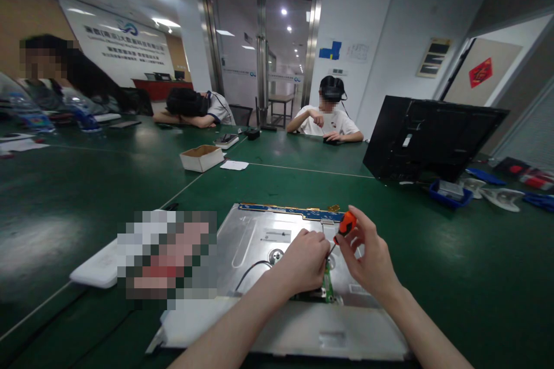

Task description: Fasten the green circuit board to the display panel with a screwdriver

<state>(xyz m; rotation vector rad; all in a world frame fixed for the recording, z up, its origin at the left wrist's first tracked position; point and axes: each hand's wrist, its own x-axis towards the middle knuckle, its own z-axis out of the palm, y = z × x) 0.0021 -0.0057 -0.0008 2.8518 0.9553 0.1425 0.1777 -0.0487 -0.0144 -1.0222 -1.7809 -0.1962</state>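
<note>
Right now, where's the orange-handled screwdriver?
In the head view, the orange-handled screwdriver is in the right hand, just right of centre, its tip down by the left hand over the metal panel.

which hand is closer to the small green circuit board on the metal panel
Left. The left hand rests right over the green circuit board, touching or almost touching it. The right hand is up and to the board's right, holding the orange-handled screwdriver.

A dark green bench (78, 196) carries a metal display panel (259, 242), a white tray (97, 268), a small cardboard box (201, 157), a black monitor shell (433, 138) and a blue tray (450, 193).
</note>
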